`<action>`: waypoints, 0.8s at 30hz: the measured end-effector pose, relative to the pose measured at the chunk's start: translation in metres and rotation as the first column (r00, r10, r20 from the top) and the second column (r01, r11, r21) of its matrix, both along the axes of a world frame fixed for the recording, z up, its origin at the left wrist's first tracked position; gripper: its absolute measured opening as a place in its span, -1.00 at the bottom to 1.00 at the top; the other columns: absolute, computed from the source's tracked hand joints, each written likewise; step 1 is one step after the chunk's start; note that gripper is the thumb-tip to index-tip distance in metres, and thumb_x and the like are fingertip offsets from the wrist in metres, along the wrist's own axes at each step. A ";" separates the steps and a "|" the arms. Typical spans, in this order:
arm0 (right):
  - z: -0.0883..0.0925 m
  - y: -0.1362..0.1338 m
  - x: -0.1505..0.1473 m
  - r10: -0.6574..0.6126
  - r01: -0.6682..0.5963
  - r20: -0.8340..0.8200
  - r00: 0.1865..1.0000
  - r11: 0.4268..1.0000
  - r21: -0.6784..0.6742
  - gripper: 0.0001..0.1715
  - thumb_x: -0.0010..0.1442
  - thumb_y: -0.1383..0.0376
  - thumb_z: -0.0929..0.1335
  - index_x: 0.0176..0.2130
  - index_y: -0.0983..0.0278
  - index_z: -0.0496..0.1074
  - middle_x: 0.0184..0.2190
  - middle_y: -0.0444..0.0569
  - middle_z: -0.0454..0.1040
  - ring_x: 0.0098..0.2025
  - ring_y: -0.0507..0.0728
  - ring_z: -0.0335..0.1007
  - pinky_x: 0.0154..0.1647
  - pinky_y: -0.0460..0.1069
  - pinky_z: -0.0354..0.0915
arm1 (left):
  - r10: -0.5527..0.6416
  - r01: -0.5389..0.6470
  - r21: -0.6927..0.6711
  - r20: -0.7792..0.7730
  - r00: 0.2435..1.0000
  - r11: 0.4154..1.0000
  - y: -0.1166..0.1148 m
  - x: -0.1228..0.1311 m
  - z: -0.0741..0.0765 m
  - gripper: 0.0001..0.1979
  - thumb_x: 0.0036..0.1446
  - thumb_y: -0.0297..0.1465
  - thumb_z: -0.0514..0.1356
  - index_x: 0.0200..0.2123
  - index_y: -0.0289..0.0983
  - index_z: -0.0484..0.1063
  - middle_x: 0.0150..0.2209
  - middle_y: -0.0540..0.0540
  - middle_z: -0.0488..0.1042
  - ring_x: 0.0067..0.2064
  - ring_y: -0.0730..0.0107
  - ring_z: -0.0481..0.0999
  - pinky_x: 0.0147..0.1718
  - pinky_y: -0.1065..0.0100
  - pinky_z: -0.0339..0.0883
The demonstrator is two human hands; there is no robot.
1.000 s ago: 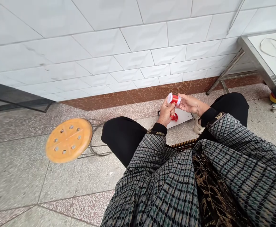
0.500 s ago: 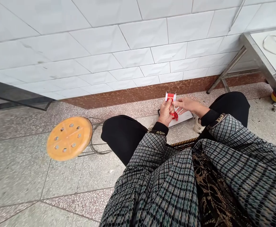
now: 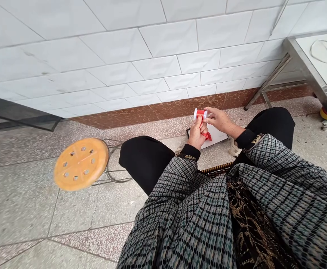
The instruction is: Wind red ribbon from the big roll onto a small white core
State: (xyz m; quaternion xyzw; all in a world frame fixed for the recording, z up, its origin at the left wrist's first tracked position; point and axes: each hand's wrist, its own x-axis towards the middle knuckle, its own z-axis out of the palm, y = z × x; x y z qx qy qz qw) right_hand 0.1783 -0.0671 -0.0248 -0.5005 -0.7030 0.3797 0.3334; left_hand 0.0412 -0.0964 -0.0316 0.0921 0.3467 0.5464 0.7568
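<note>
White-tiled wall (image 3: 169, 39) | left hand (image 3: 197, 136) grips white-flanged, red-wound cylindrical spool (image 3: 200, 112) at 2 o'clock, seemingly leaving one end reachable | right hand (image 3: 220, 120) at spool's 3 o'clock, pinch unclear

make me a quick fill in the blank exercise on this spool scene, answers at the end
The left hand grips a spool wound with ____ material.
The right hand is at the spool's ____ end, as seen in the picture.
The stool stands on the person's ____ side.
The wall is faced with white ____.

Missing words: red; right; left; tiles.
</note>
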 end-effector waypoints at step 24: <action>0.038 -0.001 -0.009 -0.424 0.119 -0.419 0.803 0.803 -0.585 -0.74 0.41 0.46 0.33 -0.35 0.36 0.50 -0.55 -0.09 0.52 -0.55 -0.01 0.46 -0.45 -0.14 0.47 | 0.039 0.019 0.211 -0.268 0.963 0.977 -0.005 0.000 -0.009 -0.65 0.05 -0.25 0.45 -0.45 -0.28 0.36 -0.70 0.19 0.16 -0.70 0.72 -0.04 -0.70 0.53 -0.22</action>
